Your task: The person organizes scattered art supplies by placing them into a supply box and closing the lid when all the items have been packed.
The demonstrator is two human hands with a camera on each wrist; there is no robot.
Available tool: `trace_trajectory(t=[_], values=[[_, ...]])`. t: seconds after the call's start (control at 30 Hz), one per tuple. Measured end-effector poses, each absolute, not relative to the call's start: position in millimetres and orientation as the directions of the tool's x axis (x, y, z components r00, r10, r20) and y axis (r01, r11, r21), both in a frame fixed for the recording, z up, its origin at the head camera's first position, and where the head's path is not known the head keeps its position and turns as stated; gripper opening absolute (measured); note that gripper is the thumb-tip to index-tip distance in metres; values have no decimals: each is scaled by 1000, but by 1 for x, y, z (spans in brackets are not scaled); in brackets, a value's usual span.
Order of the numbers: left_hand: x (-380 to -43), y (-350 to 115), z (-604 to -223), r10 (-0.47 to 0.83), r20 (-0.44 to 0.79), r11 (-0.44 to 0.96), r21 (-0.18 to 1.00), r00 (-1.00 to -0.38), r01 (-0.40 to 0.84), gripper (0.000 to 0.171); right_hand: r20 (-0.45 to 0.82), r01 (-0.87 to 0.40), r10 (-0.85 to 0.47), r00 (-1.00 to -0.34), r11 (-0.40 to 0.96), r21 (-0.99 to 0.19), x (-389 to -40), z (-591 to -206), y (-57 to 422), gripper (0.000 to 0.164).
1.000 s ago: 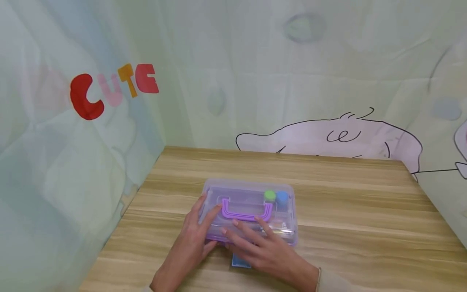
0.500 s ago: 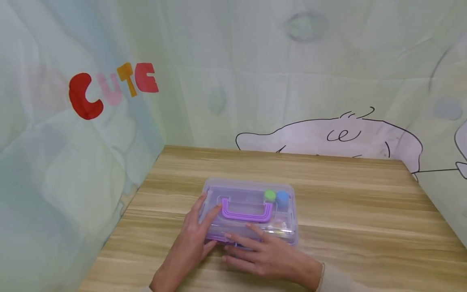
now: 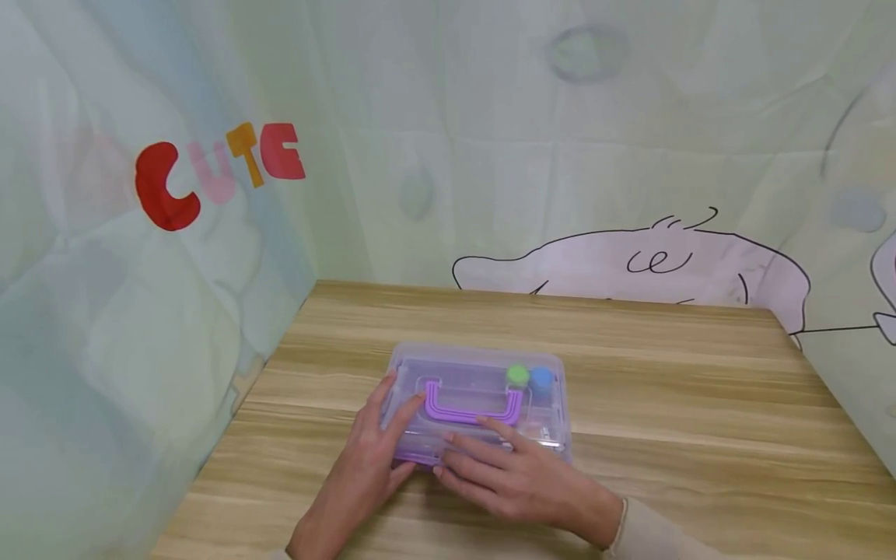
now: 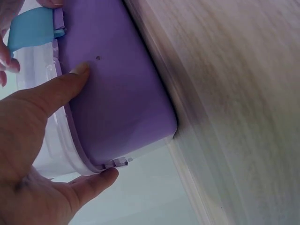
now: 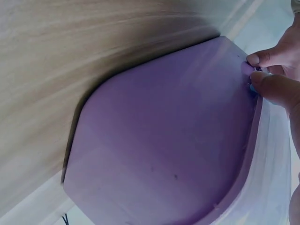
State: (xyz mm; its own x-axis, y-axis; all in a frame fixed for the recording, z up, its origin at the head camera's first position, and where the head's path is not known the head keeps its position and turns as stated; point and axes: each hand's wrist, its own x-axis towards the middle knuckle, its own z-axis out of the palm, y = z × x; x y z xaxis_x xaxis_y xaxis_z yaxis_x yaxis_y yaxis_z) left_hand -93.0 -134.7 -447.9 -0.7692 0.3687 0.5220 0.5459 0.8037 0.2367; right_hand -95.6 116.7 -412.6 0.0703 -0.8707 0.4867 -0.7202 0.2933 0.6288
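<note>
A storage box (image 3: 462, 365) with a clear lid and a purple handle (image 3: 469, 416) sits on the table. My left hand (image 3: 364, 451) grips its left end, fingers over the lid. In the left wrist view its thumb presses the purple front wall (image 4: 112, 89), with a finger around the corner near a small side catch (image 4: 117, 162). A blue latch (image 4: 33, 29) lies up against the clear lid edge. My right hand (image 3: 514, 478) bends over the front edge with fingertips on the lid and handle. The right wrist view has its thumb (image 5: 276, 89) on the latch.
A green cap (image 3: 517, 376) and a blue cap (image 3: 542, 379) show through the lid at the right. The wood-grain table (image 3: 665, 389) reaches back to printed cloth walls (image 3: 434, 140), with a "CUTE" print on the left.
The blue latch hung below the front edge a second ago and is now up against the lid. My right hand dropped lower, then rose back onto the lid. My left hand stayed put.
</note>
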Motion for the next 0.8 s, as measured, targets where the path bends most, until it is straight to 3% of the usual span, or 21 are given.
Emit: trace_trajectory(t=[0.4, 0.8], values=[[-93, -136, -448, 365, 497, 814, 240, -787, 529, 100, 548, -742, -836, -39, 391, 544, -94, -415, 119, 34], [-94, -137, -449, 371, 500, 811, 237, -783, 536, 101, 565, -753, -825, -13, 380, 538, -91, -415, 121, 32]])
